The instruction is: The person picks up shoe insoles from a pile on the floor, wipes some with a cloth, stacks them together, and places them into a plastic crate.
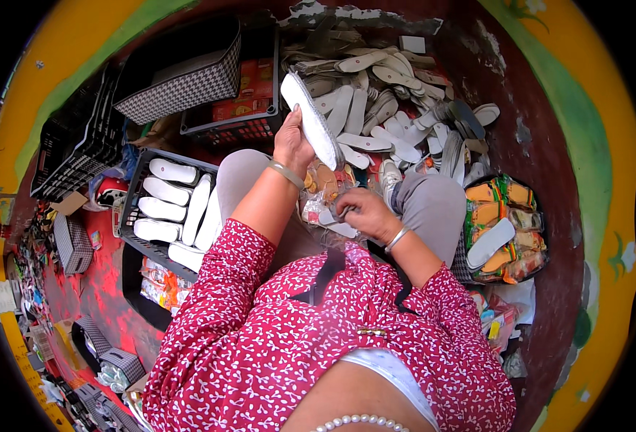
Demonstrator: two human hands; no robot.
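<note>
My left hand (291, 147) is closed round a thick white shoe sole (309, 119) with a rough, fringed edge, held up and tilted over my knees. Lower and to the right, above my lap, my right hand (370, 216) has its fingers curled together. Whatever those fingers hold, if anything, is too small or hidden to name. Just beneath them lie clear plastic wrapping and a small white piece (341, 226), partly covered by the hand.
At my left, a dark crate (132, 216) holds several white soles (165, 191). A large heap of soles (375, 133) spreads ahead. On the right, a basket (460, 265) carries packaged orange insoles with one white sole (490, 243) on top. A houndstooth bin (181, 97) stands far left.
</note>
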